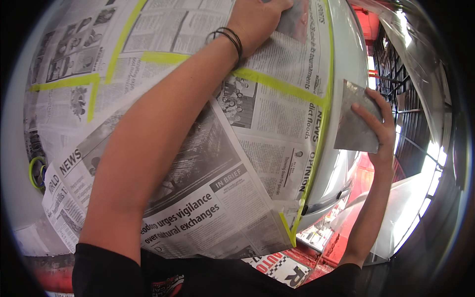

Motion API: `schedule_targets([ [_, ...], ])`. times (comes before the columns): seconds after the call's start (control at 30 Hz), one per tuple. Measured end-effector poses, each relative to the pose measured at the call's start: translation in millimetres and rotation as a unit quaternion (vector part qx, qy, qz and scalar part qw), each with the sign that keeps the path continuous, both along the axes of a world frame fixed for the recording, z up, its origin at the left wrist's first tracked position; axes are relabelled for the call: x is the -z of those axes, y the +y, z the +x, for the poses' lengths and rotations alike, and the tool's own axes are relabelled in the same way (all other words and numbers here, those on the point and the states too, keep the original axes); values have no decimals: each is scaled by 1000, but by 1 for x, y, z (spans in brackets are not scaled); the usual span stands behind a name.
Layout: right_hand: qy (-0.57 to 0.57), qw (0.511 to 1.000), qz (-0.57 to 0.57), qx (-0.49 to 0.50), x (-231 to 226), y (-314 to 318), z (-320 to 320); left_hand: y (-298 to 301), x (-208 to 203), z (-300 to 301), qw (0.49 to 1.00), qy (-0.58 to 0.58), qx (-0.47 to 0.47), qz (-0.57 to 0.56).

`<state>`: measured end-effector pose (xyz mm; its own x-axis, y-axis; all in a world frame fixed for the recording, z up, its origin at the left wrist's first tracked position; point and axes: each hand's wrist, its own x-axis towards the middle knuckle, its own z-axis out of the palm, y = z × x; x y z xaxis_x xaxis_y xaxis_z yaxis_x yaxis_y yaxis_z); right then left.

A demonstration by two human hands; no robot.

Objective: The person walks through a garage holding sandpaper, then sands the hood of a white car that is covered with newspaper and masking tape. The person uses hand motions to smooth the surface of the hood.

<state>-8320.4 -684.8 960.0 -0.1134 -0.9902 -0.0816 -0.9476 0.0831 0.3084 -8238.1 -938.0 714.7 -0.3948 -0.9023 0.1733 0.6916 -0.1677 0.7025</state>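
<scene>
My right hand (383,126) grips a grey, square sheet of sandpaper (357,132), with fingers bent over its face and the thumb side out of sight. The sheet is beside the pale, glossy curved panel (341,49); whether it touches the panel I cannot tell. My left arm reaches up across newspaper (198,213) that covers most of the panel. At the top edge, my left hand (255,22) is over the newspaper, with dark bands on its wrist. Its fingers are mostly cut off by the picture's edge. Bright yellow masking tape (282,86) joins and borders the newspaper sheets.
A yellow tape roll (37,172) is at the far left by the newspaper's edge. On the right hang clear plastic sheeting (403,218) and a dark metal framework (396,59). Red structures and a printed banner (282,267) show below the panel.
</scene>
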Motion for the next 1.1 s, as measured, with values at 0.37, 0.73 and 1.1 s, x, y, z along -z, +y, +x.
schedule_targets([
  [0.37, -6, 994, 107, 17, -11, -35, 4, -1, -10, 17, 995, 80, 57, 8],
  [0.73, 25, 993, 111, 6, -6, -47, 14, -4, -11, 18, 997, 54, 49, 11],
  [1.1, 71, 989, 129, -12, -5, -53, 13, -4, -8, 14, 992, 105, 71, 28],
])
